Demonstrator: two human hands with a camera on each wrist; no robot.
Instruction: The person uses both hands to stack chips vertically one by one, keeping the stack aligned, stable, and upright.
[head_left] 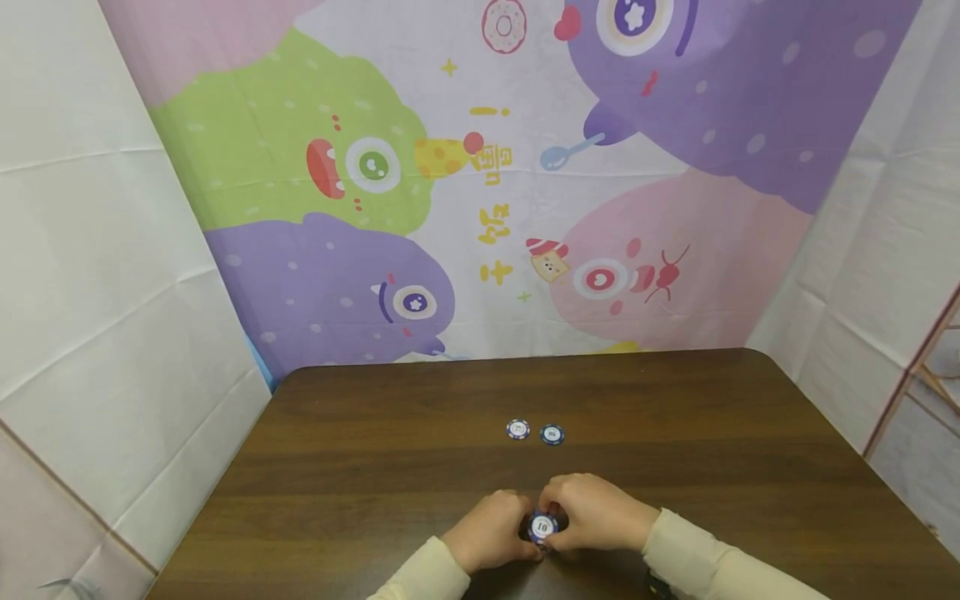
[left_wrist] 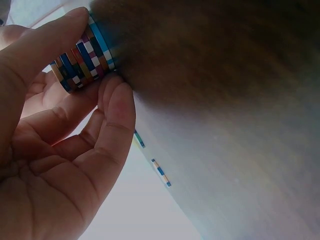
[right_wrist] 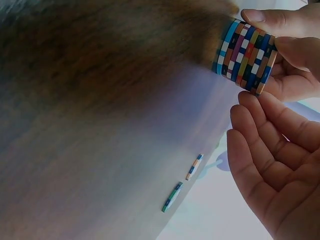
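Observation:
A stack of poker chips (head_left: 542, 527) stands on the brown table between the two hands, its top chip marked 10. From the left side, my left hand (head_left: 491, 532) holds the stack with thumb and fingertips. My right hand (head_left: 597, 512) grips it from the other side, thumb near the front and fingers behind. In the left wrist view, the chips' striped edges (left_wrist: 85, 57) show in blue, white, orange and purple. The right wrist view gives the stack (right_wrist: 245, 57) side-on, several chips high, with right-hand fingertips (right_wrist: 250, 100) against its upper end.
Beyond the hands, two single chips lie flat on the table (head_left: 375, 483): a blue-and-white one (head_left: 517, 429) and a darker green-blue one (head_left: 552, 434) to its right. A cartoon-printed cloth (head_left: 465, 250) hangs behind the table's far edge. Pale cloth walls flank both sides.

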